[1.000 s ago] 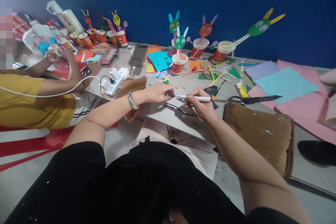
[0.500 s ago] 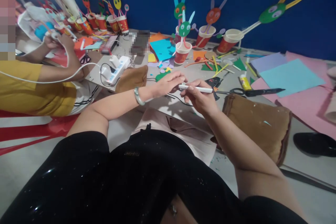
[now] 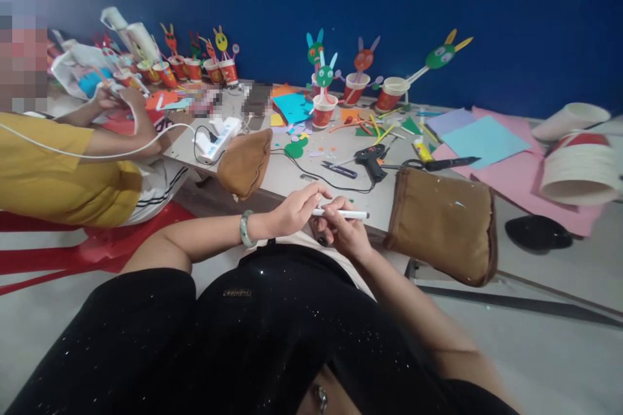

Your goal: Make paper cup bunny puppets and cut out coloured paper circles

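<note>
My right hand (image 3: 344, 228) is closed round a slim white marker pen (image 3: 357, 214), held almost level in front of my waist. The pen's left end reaches the fingers of my left hand (image 3: 299, 209), which are bent together; whatever they hold, if anything, is hidden. A small dark thing (image 3: 322, 240) shows under my right fingers, too small to name. Beyond the hands, on the table (image 3: 287, 175), lie a black glue gun (image 3: 372, 161), a dark cutter knife (image 3: 339, 170) and green paper pieces (image 3: 296, 146).
Paper cups (image 3: 324, 111) with paper-faced rabbit figures stand along the blue wall. Brown cushion-like pads (image 3: 440, 227) lie at the table's front edge. Scissors (image 3: 448, 163), coloured sheets (image 3: 487, 140) and stacked cups (image 3: 579, 168) are on the right. At left, a person in yellow (image 3: 53, 168) works beside a power strip (image 3: 219, 140).
Both hands have come down and nearer my body with the marker pen, off the table's edge. My view has tilted up, and the glue gun and cutter knife now show in full.
</note>
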`<action>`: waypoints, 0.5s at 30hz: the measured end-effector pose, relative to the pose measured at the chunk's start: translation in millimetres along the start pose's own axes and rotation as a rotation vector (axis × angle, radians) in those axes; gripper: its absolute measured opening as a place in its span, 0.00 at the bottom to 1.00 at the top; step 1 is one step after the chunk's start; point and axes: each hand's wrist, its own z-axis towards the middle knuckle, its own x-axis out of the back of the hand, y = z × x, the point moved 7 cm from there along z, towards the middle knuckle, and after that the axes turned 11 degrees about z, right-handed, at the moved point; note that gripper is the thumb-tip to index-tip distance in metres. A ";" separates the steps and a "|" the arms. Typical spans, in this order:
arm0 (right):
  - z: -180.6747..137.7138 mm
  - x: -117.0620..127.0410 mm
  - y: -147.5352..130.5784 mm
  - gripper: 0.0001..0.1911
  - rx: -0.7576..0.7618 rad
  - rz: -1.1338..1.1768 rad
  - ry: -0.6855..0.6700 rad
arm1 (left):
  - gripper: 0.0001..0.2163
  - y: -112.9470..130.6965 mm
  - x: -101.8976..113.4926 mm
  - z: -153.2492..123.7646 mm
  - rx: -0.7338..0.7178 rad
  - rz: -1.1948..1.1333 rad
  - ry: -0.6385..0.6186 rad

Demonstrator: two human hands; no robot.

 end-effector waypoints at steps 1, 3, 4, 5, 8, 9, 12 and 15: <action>-4.1 -1.9 0.9 0.28 0.007 0.008 0.013 | 0.17 2.2 -1.0 -2.2 -0.006 -0.009 -0.024; -9.9 -5.5 0.5 0.28 0.012 0.020 0.034 | 0.17 8.0 -1.4 -4.5 -0.024 -0.027 -0.063; -11.3 -7.4 0.0 0.28 0.006 0.026 0.034 | 0.17 11.0 -0.8 -5.0 -0.034 -0.030 -0.071; -11.5 -9.2 -0.4 0.28 -0.004 0.030 0.031 | 0.17 13.4 -0.1 -5.1 -0.043 -0.030 -0.072; -4.1 -9.0 -0.8 0.30 -0.043 0.019 0.056 | 0.18 14.8 1.4 -1.9 -0.053 -0.034 -0.065; 0.7 -6.6 -0.4 0.31 -0.058 0.006 0.079 | 0.20 13.0 1.5 1.2 -0.056 -0.034 -0.073; 18.3 5.7 0.0 0.33 -0.100 -0.037 0.147 | 0.24 0.7 5.9 20.4 -0.060 0.012 -0.139; 35.9 25.7 -5.3 0.32 -0.144 -0.088 0.173 | 0.22 -18.1 25.2 55.5 -0.040 0.199 -0.211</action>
